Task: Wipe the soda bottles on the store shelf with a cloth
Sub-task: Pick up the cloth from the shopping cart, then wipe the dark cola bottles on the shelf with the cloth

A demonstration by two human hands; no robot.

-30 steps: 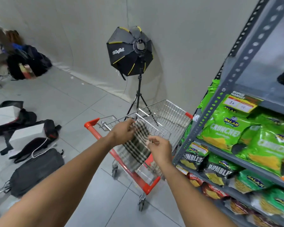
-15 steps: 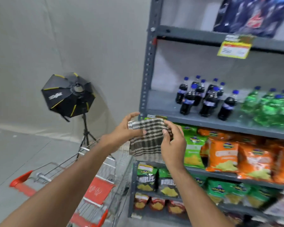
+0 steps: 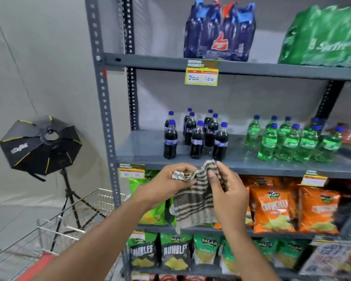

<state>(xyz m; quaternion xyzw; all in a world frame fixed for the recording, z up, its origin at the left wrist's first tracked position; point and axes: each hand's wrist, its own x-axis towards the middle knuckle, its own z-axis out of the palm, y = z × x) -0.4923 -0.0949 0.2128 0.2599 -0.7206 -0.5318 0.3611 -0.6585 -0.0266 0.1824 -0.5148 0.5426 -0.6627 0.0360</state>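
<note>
Hands at the shelf edge: your left hand (image 3: 166,184) and right hand (image 3: 227,191) pinch a striped cloth (image 3: 193,205) just below the dark cola bottles (image 3: 197,136), which, packed close, could topple if swiped carelessly.

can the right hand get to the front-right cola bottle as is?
Probably yes. The right hand sits just below the shelf edge, right under that cola bottle, with nothing between. Its fingers pinch the cloth, which suits wiping.
</note>
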